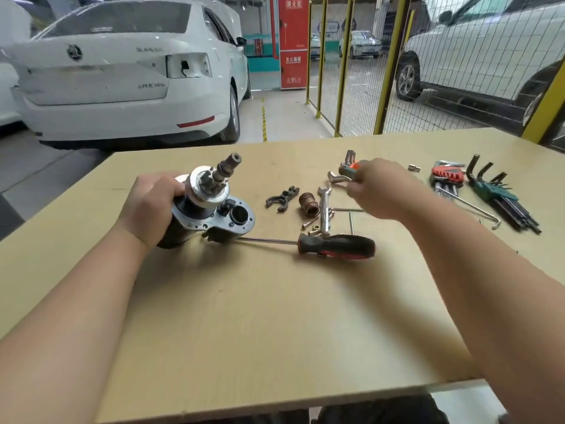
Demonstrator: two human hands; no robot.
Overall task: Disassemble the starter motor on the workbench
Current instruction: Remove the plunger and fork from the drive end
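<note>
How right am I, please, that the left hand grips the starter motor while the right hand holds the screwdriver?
Nearly: the head view shows the left hand gripping the starter motor, but the screwdriver lies on the workbench, untouched by the right hand.

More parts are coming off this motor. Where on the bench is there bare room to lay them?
The near half of the bench, from the screwdriver to the front edge, is bare. So is the far strip behind the motor. The stretch from the motor to the hex keys is crowded: fork, copper sleeve, wrench, bolts.
</note>
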